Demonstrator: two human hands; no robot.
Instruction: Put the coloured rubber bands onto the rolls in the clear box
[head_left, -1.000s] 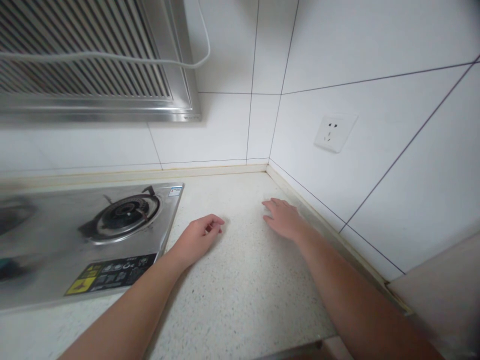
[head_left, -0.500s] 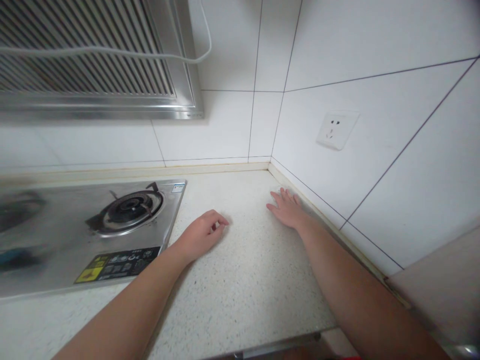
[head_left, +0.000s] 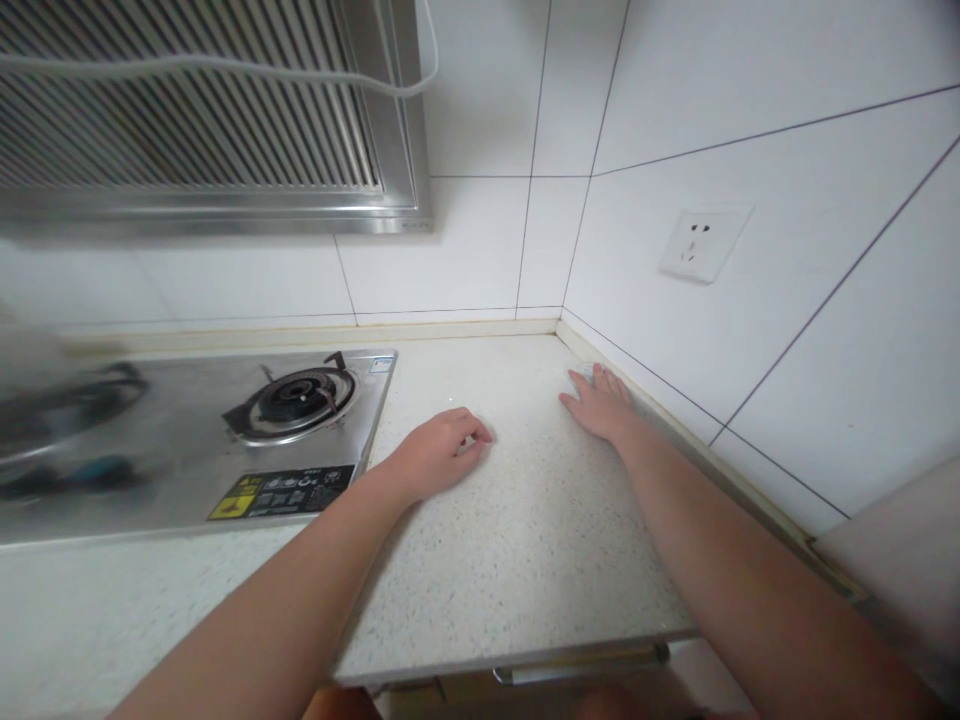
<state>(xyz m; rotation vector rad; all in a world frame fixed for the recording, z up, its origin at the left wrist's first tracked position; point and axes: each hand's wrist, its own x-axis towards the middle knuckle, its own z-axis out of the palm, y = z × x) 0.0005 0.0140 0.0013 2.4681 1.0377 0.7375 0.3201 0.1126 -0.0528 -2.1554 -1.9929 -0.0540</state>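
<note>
My left hand (head_left: 444, 452) rests low over the speckled pale countertop (head_left: 510, 560), right of the steel gas stove. Its fingers curl in toward the thumb, and whatever may be between the fingertips is too small to make out. Farther back and to the right, my right hand (head_left: 604, 402) lies flat on the counter with its fingers spread, close to the right wall. A faint greyish patch shows by its fingertips; I cannot tell whether it is an object or shading.
On the left lies the gas stove (head_left: 180, 505) with a black burner (head_left: 300, 400). A range hood (head_left: 360, 215) and a white cable (head_left: 300, 75) hang above it. The tiled right wall carries a socket (head_left: 705, 245). A handle (head_left: 585, 662) runs below the counter's front edge.
The view has swung slightly left, so the stove, hood and socket sit farther right. My right hand has shifted a little toward the wall edge; my left hand keeps its curled shape.
</note>
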